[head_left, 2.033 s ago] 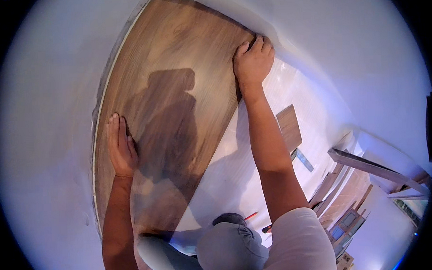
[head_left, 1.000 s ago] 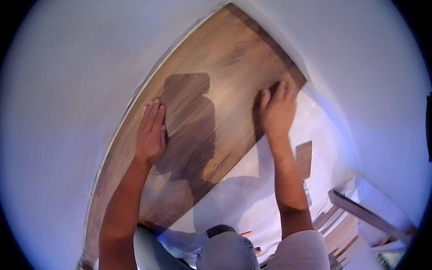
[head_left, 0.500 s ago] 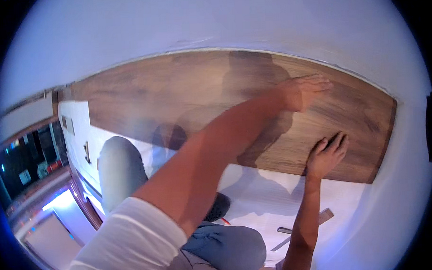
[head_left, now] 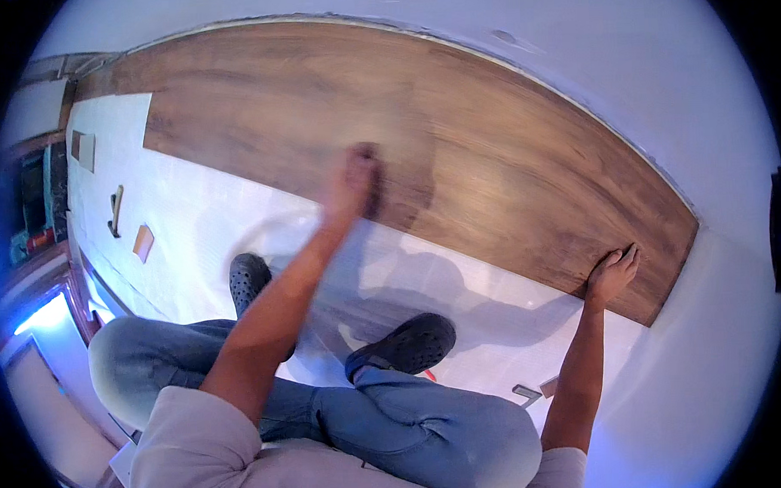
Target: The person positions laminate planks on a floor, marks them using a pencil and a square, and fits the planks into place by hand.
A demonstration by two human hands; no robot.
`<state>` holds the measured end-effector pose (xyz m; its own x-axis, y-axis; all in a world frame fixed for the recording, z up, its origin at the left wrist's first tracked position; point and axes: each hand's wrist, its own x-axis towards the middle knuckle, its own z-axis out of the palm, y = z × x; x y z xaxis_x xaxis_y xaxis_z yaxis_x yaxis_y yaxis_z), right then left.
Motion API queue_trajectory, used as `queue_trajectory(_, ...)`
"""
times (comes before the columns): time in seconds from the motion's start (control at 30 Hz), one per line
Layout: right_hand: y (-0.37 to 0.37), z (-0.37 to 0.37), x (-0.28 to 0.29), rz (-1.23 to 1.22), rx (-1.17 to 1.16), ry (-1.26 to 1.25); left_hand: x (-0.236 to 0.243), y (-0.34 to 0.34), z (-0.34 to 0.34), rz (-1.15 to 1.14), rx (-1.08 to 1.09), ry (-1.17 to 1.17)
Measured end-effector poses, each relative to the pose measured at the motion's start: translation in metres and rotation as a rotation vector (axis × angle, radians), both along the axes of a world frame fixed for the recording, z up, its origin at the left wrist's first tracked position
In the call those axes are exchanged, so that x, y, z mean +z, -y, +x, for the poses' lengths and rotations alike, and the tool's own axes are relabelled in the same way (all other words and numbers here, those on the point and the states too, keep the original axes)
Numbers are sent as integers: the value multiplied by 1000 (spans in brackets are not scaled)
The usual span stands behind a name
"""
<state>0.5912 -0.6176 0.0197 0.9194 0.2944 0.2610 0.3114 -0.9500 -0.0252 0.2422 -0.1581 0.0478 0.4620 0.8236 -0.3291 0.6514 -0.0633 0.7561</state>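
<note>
A long brown wood-look plank floor section (head_left: 490,137) lies along the wall at the top of the view, with white underlayment (head_left: 486,284) below it. My left hand (head_left: 355,178) is at the plank's lower middle, smeared by motion; its fingers and any contact are unclear. My right hand (head_left: 613,273) rests on the plank near its right end, fingertips on the surface, apparently holding nothing. My bent legs (head_left: 423,432) and dark perforated clogs (head_left: 398,345) are below the plank.
A white wall (head_left: 573,44) curves round the top and right. Small offcuts (head_left: 144,242), a narrow tool (head_left: 116,210) and a light board piece (head_left: 86,151) lie on the left underlayment. A metal tool (head_left: 526,392) lies by my right forearm. A cluttered doorway (head_left: 32,205) is at far left.
The view has swung round, so the plank now runs crosswise. My left hand has moved from the upper plank surface toward its lower middle; my right hand remains near the right end.
</note>
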Motion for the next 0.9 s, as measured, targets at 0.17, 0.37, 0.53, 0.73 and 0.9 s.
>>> queue_trajectory(0.17,6,-9,-16,-108,28,-42,-14,-171,-187,606,579,-327)
queue_trajectory(0.37,-92,-137,-45,-16,209,-188,-49,-299,-358,181,958,-135)
queue_trajectory(0.53,-115,-150,3,-78,394,-184,-56,-291,-224,-28,1098,-105)
queue_trajectory(0.73,-153,-174,1,-77,444,-139,-23,-283,-190,-51,1392,-187)
queue_trajectory(0.9,-156,-180,-5,-74,479,-149,-11,-271,-200,11,1211,-306)
